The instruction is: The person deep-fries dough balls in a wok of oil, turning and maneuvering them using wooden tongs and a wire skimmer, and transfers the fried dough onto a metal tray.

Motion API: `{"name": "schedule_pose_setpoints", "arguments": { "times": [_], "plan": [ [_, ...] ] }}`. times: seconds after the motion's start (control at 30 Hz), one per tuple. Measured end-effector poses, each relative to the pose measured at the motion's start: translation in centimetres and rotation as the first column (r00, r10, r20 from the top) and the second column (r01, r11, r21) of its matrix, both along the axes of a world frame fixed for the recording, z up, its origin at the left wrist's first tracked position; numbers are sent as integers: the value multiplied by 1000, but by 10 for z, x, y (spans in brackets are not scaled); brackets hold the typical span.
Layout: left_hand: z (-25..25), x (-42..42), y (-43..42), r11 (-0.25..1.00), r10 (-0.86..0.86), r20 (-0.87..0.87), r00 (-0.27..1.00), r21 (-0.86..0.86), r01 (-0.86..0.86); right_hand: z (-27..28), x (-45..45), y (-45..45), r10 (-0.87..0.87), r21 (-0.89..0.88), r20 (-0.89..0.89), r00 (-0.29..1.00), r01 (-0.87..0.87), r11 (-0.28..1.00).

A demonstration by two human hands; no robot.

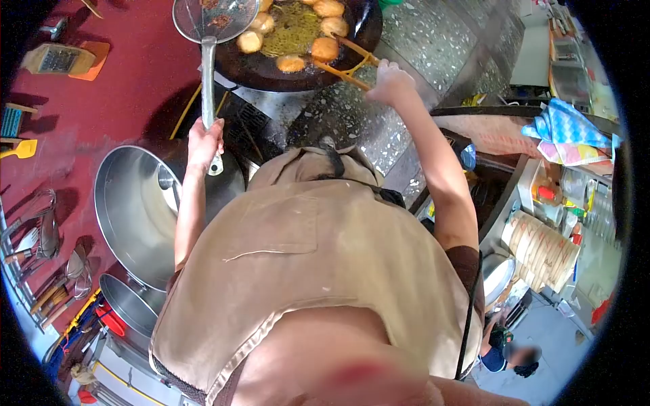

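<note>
Your left hand [204,143] clasps the skimmer [208,74], mesh ahead of its fingers; your right hand [393,82] grasps the tongs [344,76], whose tips, ahead of those fingers, seemingly flank a fried ball [325,49] in the wok [365,27]

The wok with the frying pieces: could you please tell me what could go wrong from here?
If the golden piece slips from the tongs in the right hand, oil might splash the bare forearm. The strainer in the left hand overlaps the rim of the wok in view, so drips may fall outside.
</note>
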State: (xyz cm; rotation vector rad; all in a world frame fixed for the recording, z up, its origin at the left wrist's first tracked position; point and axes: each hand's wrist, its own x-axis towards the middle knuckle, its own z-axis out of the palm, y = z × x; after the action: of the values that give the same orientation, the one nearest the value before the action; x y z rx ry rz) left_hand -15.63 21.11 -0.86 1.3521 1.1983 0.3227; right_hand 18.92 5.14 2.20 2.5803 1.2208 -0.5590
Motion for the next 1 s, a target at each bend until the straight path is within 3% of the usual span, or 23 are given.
{"name": "schedule_pose_setpoints", "arguments": {
  "times": [0.13, 0.23, 0.47, 0.67, 1.0],
  "plan": [
    [-6, -8, -9, 998, 68, -21, 997, 6, -68, 7, -18, -4, 135, 62, 129, 982, -144, 988],
    [-9, -13, -17, 995, 102, -22, 994, 17, -102, 0, -23, 0, 225, -10, 153, 962, -226, 974],
    [-11, -14, -28, 986, 160, 35, 987, -55, -158, -26, -29, 17, 229, 66, 175, 958, -244, 968],
    [-11, -12, -30, 982, 176, 67, 982, -84, -171, -59, -38, 35, 282, 81, 388, 877, -337, 938],
    [-13, -10, -29, 974, 207, 111, 972, -115, -195, -80, -32, 62, 261, 181, 587, 767, -438, 881]
  ]
}}
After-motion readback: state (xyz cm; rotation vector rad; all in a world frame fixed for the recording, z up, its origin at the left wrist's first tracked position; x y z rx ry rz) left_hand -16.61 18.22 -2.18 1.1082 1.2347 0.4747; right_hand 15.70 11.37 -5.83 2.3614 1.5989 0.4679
